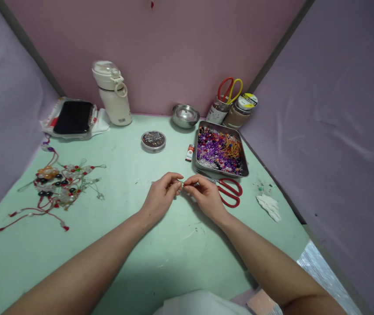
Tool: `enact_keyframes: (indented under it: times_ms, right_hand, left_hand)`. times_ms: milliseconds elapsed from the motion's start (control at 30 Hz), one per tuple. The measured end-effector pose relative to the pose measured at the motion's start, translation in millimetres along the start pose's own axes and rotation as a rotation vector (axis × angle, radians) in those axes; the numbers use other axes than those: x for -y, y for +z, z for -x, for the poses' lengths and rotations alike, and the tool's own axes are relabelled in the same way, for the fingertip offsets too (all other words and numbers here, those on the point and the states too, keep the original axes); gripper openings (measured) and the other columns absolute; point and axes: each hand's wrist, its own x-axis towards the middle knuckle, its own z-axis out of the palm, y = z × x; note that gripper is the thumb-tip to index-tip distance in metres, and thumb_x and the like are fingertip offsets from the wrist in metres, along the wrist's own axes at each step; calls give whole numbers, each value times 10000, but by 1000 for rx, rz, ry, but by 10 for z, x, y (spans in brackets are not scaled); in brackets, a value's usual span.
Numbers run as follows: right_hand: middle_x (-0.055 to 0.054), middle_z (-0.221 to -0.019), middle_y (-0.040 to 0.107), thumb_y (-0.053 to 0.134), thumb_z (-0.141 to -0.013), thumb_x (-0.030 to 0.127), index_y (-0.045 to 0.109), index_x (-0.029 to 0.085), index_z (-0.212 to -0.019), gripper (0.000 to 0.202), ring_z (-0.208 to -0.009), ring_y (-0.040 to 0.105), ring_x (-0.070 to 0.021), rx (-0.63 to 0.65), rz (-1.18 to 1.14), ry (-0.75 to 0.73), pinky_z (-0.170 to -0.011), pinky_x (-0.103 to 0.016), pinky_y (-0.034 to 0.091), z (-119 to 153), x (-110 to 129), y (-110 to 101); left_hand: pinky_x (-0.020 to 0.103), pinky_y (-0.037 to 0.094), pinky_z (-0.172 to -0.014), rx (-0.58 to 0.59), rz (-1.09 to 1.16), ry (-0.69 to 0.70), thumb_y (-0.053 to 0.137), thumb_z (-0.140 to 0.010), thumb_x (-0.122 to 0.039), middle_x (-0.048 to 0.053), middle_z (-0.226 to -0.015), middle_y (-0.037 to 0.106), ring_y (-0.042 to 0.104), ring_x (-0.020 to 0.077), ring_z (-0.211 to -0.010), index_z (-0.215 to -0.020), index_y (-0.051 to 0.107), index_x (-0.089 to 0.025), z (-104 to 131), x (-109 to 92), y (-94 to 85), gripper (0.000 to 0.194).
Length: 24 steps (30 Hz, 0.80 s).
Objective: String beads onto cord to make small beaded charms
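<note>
My left hand (164, 189) and my right hand (204, 192) meet fingertip to fingertip above the middle of the table. Both are closed in a pinch. A tiny red bead (184, 185) shows at the fingertips of my right hand. What my left fingers pinch is too small and too covered to name. Red-handled scissors (230, 191) lie just right of my right hand, their blades partly behind it. Beyond the hands stands a metal tray (221, 171) of purple, red, black and clear beads with a tangle of yellow-orange cord (232, 146).
Beaded ornaments (58, 186) with red cords lie at left. Behind stand a phone (74, 117), cream bottle (116, 100), round tin (153, 141), steel bowl (185, 116), lighter (189, 153) and two jars (217, 113), one holding scissors. Crumpled tissue (269, 207) lies at right.
</note>
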Motion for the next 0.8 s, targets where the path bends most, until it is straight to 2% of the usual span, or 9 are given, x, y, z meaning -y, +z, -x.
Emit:
enact_keyframes:
  times_ms: [233, 400, 533, 633, 800]
  right_hand:
    - [-24, -859, 633, 625, -832, 271, 662, 215, -840, 68, -794, 594, -161, 31, -14, 19, -710, -298, 487, -2, 19, 12]
    - [-28, -881, 643, 630, -827, 269, 658, 220, -870, 71, -802, 601, -167, 46, 5, 5, -726, -310, 498, -10, -9, -1]
    - [-27, -898, 654, 647, -822, 258, 656, 221, -911, 97, -791, 597, -161, 28, 88, -50, -713, -298, 480, -15, -8, -28]
    - [-26, -862, 645, 618, -845, 243, 663, 217, -871, 58, -760, 581, -155, 13, 168, -120, -672, -286, 454, -12, 11, -40]
    - [-17, -788, 600, 546, -883, 221, 621, 214, -800, 112, -723, 537, -153, 33, 280, -163, -649, -285, 415, -4, 65, -56]
  left_hand:
    - [255, 462, -642, 27, -24, -5, 494, -894, -297, -32, -674, 599, 575, 123, -637, -1039, 586, -205, 7, -31, 15, 195]
    - [252, 479, -652, 31, 12, 6, 513, -877, -276, -19, -742, 637, 597, 123, -663, -1041, 575, -205, -5, -15, 17, 189]
    - [255, 491, -656, 17, 43, 6, 519, -869, -270, -4, -799, 660, 605, 122, -669, -1036, 573, -203, -7, -14, 14, 187]
    - [260, 496, -657, 13, 27, 6, 519, -866, -266, -7, -776, 655, 609, 123, -659, -1031, 579, -201, 3, -36, 10, 188]
    - [253, 488, -608, 4, 1, -1, 539, -853, -282, 10, -816, 672, 600, 124, -636, -1010, 603, -199, 22, -74, -1, 188]
